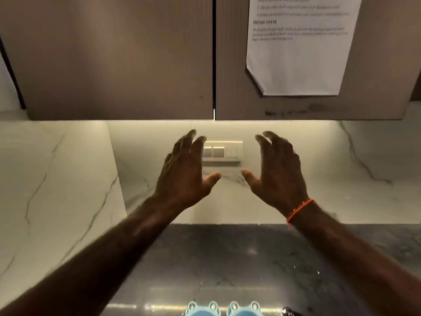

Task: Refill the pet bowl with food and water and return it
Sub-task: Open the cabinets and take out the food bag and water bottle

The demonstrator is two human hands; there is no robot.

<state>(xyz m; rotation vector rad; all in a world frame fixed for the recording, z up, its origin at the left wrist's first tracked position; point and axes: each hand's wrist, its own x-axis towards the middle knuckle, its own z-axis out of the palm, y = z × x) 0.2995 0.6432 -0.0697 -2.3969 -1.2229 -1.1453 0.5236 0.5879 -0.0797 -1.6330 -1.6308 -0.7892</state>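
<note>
A light blue pet bowl [222,309] with small paw-shaped bumps on its rim peeks in at the bottom edge, on the dark countertop [227,258]; most of it is cut off. My left hand [184,172] and my right hand [280,172] are raised side by side in the air above the counter, palms turned toward each other, fingers spread and relaxed. Neither hand holds or touches anything. A thin orange thread circles my right wrist.
Two brown upper cabinet doors [114,53] hang shut overhead, a printed paper sheet [300,42] taped to the right one. A switch plate [224,151] sits on the white marble backsplash between my hands. A marble side wall [52,183] rises at left.
</note>
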